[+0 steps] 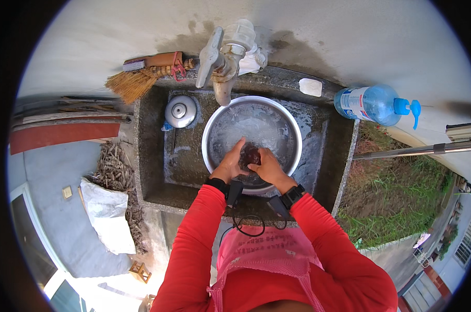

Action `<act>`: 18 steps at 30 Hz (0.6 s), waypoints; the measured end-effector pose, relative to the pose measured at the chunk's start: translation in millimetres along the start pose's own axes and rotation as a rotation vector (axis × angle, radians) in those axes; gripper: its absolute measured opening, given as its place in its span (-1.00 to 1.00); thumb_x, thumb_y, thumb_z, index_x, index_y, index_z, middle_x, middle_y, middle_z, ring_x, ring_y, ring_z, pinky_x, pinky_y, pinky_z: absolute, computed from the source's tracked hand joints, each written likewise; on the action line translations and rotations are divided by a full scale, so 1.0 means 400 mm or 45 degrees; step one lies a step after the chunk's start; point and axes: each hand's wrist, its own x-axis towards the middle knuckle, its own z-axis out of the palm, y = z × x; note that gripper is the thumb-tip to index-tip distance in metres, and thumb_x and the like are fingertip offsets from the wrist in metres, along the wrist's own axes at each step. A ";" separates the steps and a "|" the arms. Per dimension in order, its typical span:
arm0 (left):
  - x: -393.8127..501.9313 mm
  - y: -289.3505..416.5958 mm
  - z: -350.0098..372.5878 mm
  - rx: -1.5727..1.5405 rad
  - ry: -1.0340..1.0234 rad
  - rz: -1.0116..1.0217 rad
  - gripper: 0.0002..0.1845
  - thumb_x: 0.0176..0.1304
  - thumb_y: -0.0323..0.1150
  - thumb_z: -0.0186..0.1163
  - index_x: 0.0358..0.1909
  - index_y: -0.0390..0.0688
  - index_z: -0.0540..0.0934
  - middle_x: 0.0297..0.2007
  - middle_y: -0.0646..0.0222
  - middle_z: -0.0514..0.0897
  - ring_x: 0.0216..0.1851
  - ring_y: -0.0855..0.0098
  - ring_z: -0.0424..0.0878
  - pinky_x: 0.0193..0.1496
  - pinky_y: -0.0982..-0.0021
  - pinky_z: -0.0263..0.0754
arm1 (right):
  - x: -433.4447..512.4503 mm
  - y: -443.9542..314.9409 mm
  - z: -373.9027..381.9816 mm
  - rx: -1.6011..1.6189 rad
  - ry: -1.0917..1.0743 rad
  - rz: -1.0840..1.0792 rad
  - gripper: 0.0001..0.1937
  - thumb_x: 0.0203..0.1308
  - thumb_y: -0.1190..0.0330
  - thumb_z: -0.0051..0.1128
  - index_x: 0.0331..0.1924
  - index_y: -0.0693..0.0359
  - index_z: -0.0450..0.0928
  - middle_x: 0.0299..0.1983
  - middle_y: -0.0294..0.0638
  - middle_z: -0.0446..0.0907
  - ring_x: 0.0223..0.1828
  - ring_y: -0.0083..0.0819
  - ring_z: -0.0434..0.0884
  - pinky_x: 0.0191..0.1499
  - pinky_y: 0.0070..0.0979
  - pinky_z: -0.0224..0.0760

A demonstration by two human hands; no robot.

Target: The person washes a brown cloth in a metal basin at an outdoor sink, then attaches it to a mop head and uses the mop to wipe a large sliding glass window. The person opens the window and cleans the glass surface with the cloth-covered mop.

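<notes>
A round metal basin (pixel 298 144) holding sudsy water stands in a stone sink (pixel 140 171). Over its near half are both my hands, with a dark reddish-brown round object (pixel 252 155) between them; its exact kind cannot be told. My right hand (pixel 269 165) grips it from the right with thumb and fingers. My left hand (pixel 231 160) is at its left side, thumb raised and fingers spread, partly hidden low in the basin. Above the basin's far rim hangs the spout of a metal tap (pixel 222 87). No stream of water shows clearly from it.
A round metal lid (pixel 180 112) lies in the sink's left part. On the back ledge are a straw broom (pixel 136 82), a brush (pixel 134 65) and a white soap bar (pixel 310 87). A blue pump bottle (pixel 370 104) rests at the right corner. A metal pole (pixel 415 151) extends at the right.
</notes>
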 end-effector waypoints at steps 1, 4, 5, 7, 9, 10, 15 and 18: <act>-0.034 -0.001 0.013 -0.004 -0.060 0.020 -0.39 0.33 0.12 0.13 0.24 -0.11 0.46 0.07 0.20 0.62 0.12 0.08 0.56 0.23 -0.05 0.38 | -0.029 -0.034 -0.020 0.068 -0.045 -0.085 -0.48 -0.02 0.35 0.45 -0.02 0.39 0.41 -0.07 0.12 0.54 0.00 0.07 0.56 0.09 -0.17 0.41; -0.127 -0.006 0.037 -0.207 -0.264 0.077 -0.52 0.41 0.00 0.08 0.08 -0.21 0.51 -0.08 0.20 0.66 -0.07 0.20 0.66 -0.01 0.09 0.61 | -0.096 -0.097 -0.072 0.261 -0.147 -0.299 -0.51 -0.01 0.40 0.48 -0.03 0.30 0.42 -0.11 0.00 0.57 -0.01 -0.11 0.59 0.06 -0.29 0.45; -0.155 -0.015 0.043 -0.233 -0.365 0.123 -0.55 0.43 -0.03 0.05 0.09 -0.19 0.51 -0.04 0.20 0.65 -0.03 0.21 0.65 0.02 0.07 0.60 | -0.103 -0.106 -0.081 0.483 -0.192 -0.092 -0.49 0.01 0.36 0.48 -0.01 0.30 0.41 -0.07 -0.01 0.56 0.02 -0.18 0.58 0.06 -0.31 0.47; -0.207 -0.036 0.050 -0.389 -0.490 0.114 -0.60 0.48 -0.08 -0.01 0.12 -0.15 0.51 0.04 0.21 0.63 0.06 0.23 0.61 0.07 0.04 0.57 | -0.093 -0.104 -0.103 1.019 -0.251 0.110 -0.45 0.05 0.29 0.48 0.04 0.30 0.39 0.01 -0.03 0.55 0.09 -0.32 0.55 0.08 -0.34 0.49; -0.248 -0.062 0.071 -0.407 -0.403 0.158 -0.62 0.50 -0.08 -0.06 0.18 -0.03 0.50 0.11 0.27 0.60 0.08 0.21 0.60 0.13 -0.02 0.52 | -0.088 -0.100 -0.101 1.313 0.042 0.208 -0.40 0.16 0.22 0.43 0.18 0.27 0.35 -0.03 -0.11 0.56 0.02 -0.41 0.56 0.05 -0.44 0.53; -0.262 -0.067 0.086 -0.394 -0.394 0.179 -0.59 0.50 -0.04 -0.06 0.19 -0.03 0.50 0.12 0.27 0.60 0.09 0.21 0.60 0.15 -0.04 0.50 | -0.083 -0.098 -0.100 1.239 0.201 0.217 -0.38 0.18 0.22 0.41 0.23 0.27 0.32 -0.04 -0.10 0.57 0.00 -0.39 0.58 0.05 -0.43 0.53; -0.336 -0.064 0.112 -0.411 -0.495 0.086 -0.38 0.41 0.23 -0.07 0.27 0.02 0.44 0.20 0.26 0.53 0.21 0.18 0.50 0.23 -0.12 0.41 | -0.116 -0.106 -0.122 1.970 -0.233 0.453 -0.48 0.26 0.22 0.32 0.21 0.27 0.43 -0.06 -0.15 0.61 -0.03 -0.44 0.59 0.05 -0.44 0.53; -0.376 -0.062 0.106 -0.344 -0.475 0.104 -0.24 0.34 0.36 -0.09 0.37 0.04 0.32 0.31 0.23 0.41 0.30 0.06 0.39 0.29 -0.23 0.32 | -0.126 -0.140 -0.121 1.518 0.055 0.146 -0.57 0.29 0.22 0.29 0.15 0.25 0.50 -0.08 -0.21 0.61 -0.06 -0.51 0.58 0.00 -0.50 0.51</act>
